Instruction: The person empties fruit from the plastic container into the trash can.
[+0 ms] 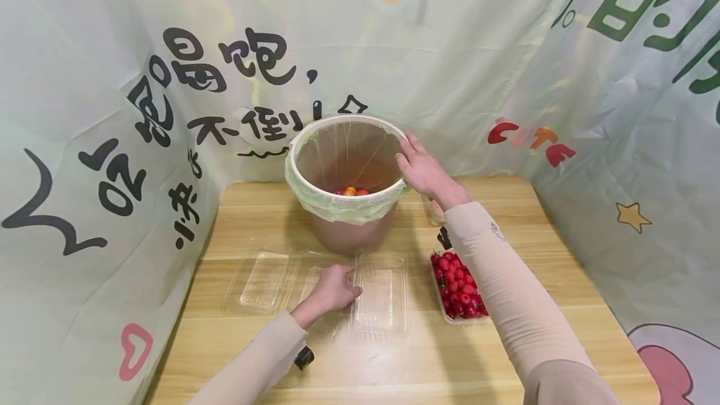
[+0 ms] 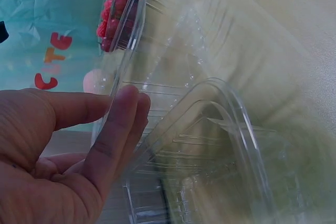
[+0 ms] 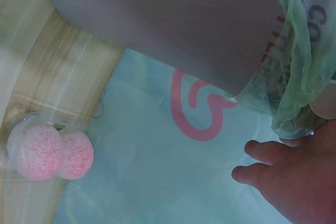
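Observation:
At the front middle, my left hand (image 1: 334,287) pinches the left edge of a clear plastic container (image 1: 381,324). In the left wrist view its fingertips (image 2: 126,100) meet at the transparent rim. My right hand (image 1: 424,170) grips the right rim of a mauve trash bin (image 1: 351,236), over a pale green bag (image 1: 360,211) folded around that rim. Two straight fingertips (image 3: 239,174) stand away from the bin in the right wrist view. Several orange and red round fruits (image 1: 350,191) lie at the bottom of the bin.
Two more clear containers (image 1: 261,283) lie to the left. Beside my right forearm sits a clear box of red berries (image 1: 458,286). Behind that arm, two pink speckled balls (image 3: 39,150) rest in clear plastic. Printed cloth walls (image 1: 450,80) enclose the wooden table (image 1: 416,361).

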### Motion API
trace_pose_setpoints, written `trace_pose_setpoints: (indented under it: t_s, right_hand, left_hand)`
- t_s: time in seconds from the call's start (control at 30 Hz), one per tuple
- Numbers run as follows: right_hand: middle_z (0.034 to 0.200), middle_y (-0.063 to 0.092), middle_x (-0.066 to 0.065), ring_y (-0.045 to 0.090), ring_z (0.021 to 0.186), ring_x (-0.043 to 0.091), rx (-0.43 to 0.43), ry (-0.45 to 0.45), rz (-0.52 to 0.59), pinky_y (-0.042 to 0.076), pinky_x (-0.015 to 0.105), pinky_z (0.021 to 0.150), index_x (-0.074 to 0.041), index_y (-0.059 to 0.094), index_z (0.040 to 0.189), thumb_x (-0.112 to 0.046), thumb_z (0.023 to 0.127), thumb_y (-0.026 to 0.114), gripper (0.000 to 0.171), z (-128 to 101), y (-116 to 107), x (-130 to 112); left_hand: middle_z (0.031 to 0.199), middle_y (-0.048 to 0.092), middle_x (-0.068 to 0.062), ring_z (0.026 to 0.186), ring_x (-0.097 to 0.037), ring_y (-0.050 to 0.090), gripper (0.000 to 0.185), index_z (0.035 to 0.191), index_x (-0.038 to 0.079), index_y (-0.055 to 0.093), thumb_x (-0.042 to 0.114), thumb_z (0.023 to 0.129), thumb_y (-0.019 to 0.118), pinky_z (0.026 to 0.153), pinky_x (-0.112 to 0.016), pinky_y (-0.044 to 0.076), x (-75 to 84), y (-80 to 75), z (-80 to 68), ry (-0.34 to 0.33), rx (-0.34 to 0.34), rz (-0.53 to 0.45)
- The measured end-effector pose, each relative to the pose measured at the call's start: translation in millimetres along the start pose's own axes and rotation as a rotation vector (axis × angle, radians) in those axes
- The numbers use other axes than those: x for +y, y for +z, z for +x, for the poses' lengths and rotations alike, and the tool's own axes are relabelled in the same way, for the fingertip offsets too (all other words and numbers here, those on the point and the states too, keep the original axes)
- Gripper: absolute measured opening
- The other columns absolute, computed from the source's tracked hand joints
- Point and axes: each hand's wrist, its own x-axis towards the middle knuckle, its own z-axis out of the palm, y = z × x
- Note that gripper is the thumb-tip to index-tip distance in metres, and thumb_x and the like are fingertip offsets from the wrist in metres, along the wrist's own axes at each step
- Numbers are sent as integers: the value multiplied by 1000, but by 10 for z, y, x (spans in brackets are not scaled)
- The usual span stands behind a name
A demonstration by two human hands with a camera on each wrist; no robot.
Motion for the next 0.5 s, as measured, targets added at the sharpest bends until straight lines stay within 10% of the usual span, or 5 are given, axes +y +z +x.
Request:
trace_pose_setpoints:
  t_s: [0.37,0.5]
  right_hand:
    - [179,0,14,13,163,43,-3,-6,5,15,57,134,-14,10,171,-43,112,23,67,24,10,13]
    - [179,1,15,13,163,44,-3,-9,8,16,58,133,-13,10,170,-42,111,23,67,31,7,19]
  left_hand:
    - [68,73,-14,52,-27,69,59,143,-18,52,5,93,73,43,-20,48,73,-65,-35,15,11,82]
    - [57,63,-1,44,-8,55,36,119,-16,68,7,93,73,43,-20,42,112,-113,-43,59,29,138]
